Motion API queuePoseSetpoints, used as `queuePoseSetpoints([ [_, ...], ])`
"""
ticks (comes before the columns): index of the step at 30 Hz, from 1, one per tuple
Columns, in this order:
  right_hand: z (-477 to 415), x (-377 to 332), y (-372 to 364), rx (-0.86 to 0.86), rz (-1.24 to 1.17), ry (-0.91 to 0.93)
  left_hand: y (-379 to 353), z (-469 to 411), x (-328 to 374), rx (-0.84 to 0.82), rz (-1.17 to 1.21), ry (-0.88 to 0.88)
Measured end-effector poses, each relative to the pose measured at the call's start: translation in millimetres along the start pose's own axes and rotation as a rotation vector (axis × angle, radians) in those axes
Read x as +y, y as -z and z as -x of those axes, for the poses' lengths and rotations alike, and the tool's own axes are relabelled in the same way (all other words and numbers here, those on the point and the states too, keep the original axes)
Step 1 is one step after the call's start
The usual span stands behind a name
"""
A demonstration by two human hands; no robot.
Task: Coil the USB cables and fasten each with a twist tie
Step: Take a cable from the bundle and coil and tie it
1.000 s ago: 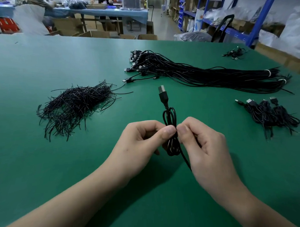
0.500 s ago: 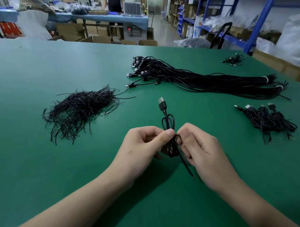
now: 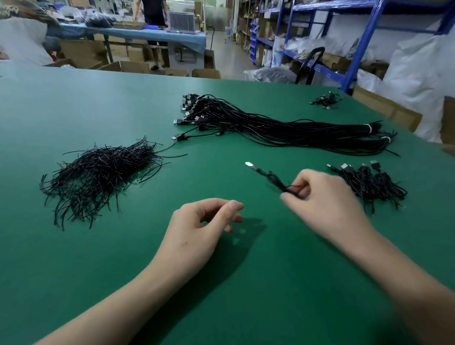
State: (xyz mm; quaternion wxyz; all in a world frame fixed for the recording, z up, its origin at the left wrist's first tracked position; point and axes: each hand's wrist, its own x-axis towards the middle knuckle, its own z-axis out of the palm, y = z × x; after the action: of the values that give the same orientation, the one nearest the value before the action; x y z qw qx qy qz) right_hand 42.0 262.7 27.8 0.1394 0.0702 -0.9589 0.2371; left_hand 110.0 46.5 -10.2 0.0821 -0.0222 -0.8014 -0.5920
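My right hand [image 3: 323, 202] pinches a coiled black USB cable [image 3: 271, 178], blurred with motion, its metal plug pointing up-left above the green table [image 3: 69, 255]. My left hand [image 3: 200, 225] hovers to the left with fingers loosely curled and holds nothing. A pile of coiled, tied cables [image 3: 371, 184] lies just right of my right hand. A long bundle of straight USB cables [image 3: 271, 127] stretches across the far middle of the table. A heap of black twist ties [image 3: 100, 174] lies at the left.
A small cluster of cables [image 3: 325, 101] sits near the table's far right edge. Beyond the table stand blue shelving [image 3: 366, 33], cardboard boxes, white sacks, and a person at a blue table in the back.
My left hand let go of the coiled cable. My right hand carried it to the right, toward the pile of tied cables. The view tilted up slightly.
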Motion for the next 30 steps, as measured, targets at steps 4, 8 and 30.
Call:
queuePoseSetpoints([
  [4,-29.0,39.8,15.4,0.076,0.57,0.004,-0.6,-0.1,-1.2,-0.027,-0.05,-0.015],
  [8,-44.5,62.5,20.1,-0.009,0.85,-0.069,-2.5,0.2,-1.5,-0.027,-0.133,-0.071],
  [30,-49.0,-3.6,-63.2,-0.032,0.251,0.17,24.8,-136.6,-9.2,0.081,-0.625,-0.019],
])
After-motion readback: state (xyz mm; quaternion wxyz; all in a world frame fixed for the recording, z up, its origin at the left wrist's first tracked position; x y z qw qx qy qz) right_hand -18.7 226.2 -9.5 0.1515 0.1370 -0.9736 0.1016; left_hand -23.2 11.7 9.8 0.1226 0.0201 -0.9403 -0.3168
